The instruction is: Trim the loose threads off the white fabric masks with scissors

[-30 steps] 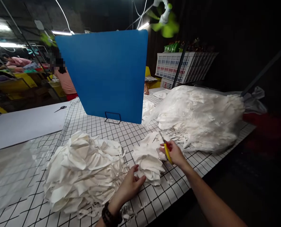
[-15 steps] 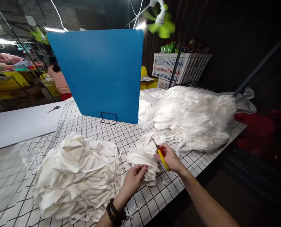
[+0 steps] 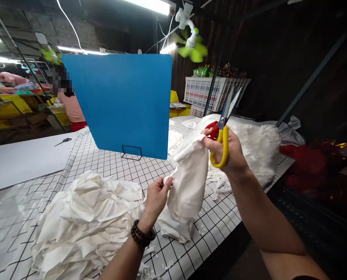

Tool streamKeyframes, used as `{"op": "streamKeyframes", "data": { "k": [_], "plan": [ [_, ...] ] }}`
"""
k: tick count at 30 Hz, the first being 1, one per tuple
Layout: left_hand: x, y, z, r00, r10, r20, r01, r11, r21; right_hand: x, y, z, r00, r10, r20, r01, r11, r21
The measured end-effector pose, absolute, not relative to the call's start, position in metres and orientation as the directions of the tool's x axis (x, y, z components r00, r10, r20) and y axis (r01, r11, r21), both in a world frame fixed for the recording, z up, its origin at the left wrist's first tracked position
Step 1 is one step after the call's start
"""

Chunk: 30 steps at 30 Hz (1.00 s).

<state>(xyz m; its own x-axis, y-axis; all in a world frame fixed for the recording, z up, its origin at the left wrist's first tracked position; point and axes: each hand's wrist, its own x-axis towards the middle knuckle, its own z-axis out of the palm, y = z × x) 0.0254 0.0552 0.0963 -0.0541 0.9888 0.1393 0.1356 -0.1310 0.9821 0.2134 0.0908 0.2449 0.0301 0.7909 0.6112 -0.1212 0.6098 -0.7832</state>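
My right hand (image 3: 230, 149) is closed, with red and yellow scissors (image 3: 223, 126) in it, blades apart and pointing up. The same hand pinches the upper edge of a white fabric piece (image 3: 187, 181), which hangs down to the checked table. Lower on the left, my left hand (image 3: 157, 196) pinches the side edge of this fabric between thumb and fingers. A big heap of white fabric pieces (image 3: 94, 221) lies left of my left hand. Behind my right hand sits a clear plastic bag (image 3: 255, 144) filled with white fabric.
A blue board (image 3: 123, 105) stands upright in a wire stand (image 3: 131, 152) on the table (image 3: 115, 168). Black scissors (image 3: 63, 141) lie on a white sheet at left. White plastic crates (image 3: 202, 92) and a green fan (image 3: 192, 48) are behind. A person (image 3: 71, 107) works beyond the board.
My right hand has risen with the scissors and drawn the fabric's upper edge up off the table. My left hand has moved slightly up and left, holding the fabric's edge.
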Motion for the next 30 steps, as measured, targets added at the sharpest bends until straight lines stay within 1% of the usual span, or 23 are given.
{"op": "streamKeyframes", "data": {
  "k": [1,3,5,6,8,10,12,13,16,18,19,21,22,24,26,28,29,30],
  "plan": [
    [0.02,0.053,0.099,-0.033,0.992,0.119,0.088,-0.115,0.989,0.215,0.095,0.245,0.057,0.796,0.602,-0.13,0.604,-0.786],
    [0.009,0.048,0.105,0.001,0.999,0.051,-0.093,-0.051,0.994,0.219,0.106,0.24,0.094,0.817,0.57,-0.152,0.577,-0.802],
    [-0.002,0.042,0.11,-0.003,1.0,-0.013,-0.298,0.012,0.955,0.223,0.119,0.229,0.147,0.825,0.546,-0.14,0.563,-0.814],
    [-0.007,0.039,0.111,-0.023,0.999,-0.036,-0.365,0.025,0.931,0.224,0.128,0.222,0.19,0.824,0.534,-0.098,0.557,-0.825],
    [-0.016,0.034,0.111,-0.051,0.995,-0.084,-0.382,0.058,0.922,0.229,0.146,0.207,0.284,0.821,0.495,0.041,0.506,-0.862],
    [-0.022,0.029,0.107,-0.02,0.987,-0.161,-0.318,0.146,0.937,0.237,0.163,0.191,0.349,0.829,0.437,0.171,0.403,-0.899],
    [-0.026,0.024,0.1,0.009,0.972,-0.233,-0.264,0.227,0.938,0.247,0.175,0.173,0.373,0.847,0.378,0.251,0.3,-0.92],
    [-0.028,0.022,0.096,0.007,0.967,-0.253,-0.263,0.246,0.933,0.252,0.176,0.164,0.372,0.859,0.351,0.277,0.258,-0.926],
    [-0.031,0.014,0.084,-0.056,0.959,-0.277,-0.346,0.241,0.907,0.257,0.164,0.131,0.307,0.922,0.234,0.351,0.119,-0.929],
    [-0.034,0.009,0.078,-0.093,0.951,-0.294,-0.408,0.234,0.883,0.246,0.143,0.105,0.174,0.979,0.108,0.378,0.035,-0.925],
    [-0.035,0.006,0.076,-0.104,0.948,-0.3,-0.428,0.229,0.874,0.236,0.131,0.091,0.08,0.996,0.032,0.388,-0.001,-0.922],
    [-0.037,0.003,0.072,-0.127,0.946,-0.299,-0.432,0.219,0.875,0.209,0.105,0.064,-0.079,0.992,-0.093,0.406,-0.053,-0.912],
    [-0.038,0.001,0.069,-0.144,0.946,-0.292,-0.414,0.211,0.885,0.194,0.094,0.052,-0.122,0.983,-0.135,0.417,-0.072,-0.906],
    [-0.04,-0.002,0.063,-0.178,0.947,-0.268,-0.342,0.196,0.919,0.165,0.078,0.032,-0.15,0.975,-0.164,0.427,-0.086,-0.9],
    [-0.045,-0.006,0.057,-0.198,0.951,-0.236,-0.195,0.198,0.961,0.145,0.072,0.019,-0.132,0.979,-0.157,0.414,-0.089,-0.906],
    [-0.052,-0.011,0.052,-0.203,0.963,-0.175,0.073,0.193,0.979,0.137,0.074,0.014,-0.122,0.982,-0.141,0.368,-0.087,-0.926],
    [-0.055,-0.014,0.051,-0.224,0.968,-0.117,0.237,0.171,0.956,0.138,0.076,0.014,-0.127,0.983,-0.134,0.331,-0.085,-0.94],
    [-0.057,-0.017,0.051,-0.254,0.966,-0.039,0.396,0.141,0.907,0.143,0.078,0.015,-0.134,0.983,-0.126,0.287,-0.084,-0.954]
  ]
}}
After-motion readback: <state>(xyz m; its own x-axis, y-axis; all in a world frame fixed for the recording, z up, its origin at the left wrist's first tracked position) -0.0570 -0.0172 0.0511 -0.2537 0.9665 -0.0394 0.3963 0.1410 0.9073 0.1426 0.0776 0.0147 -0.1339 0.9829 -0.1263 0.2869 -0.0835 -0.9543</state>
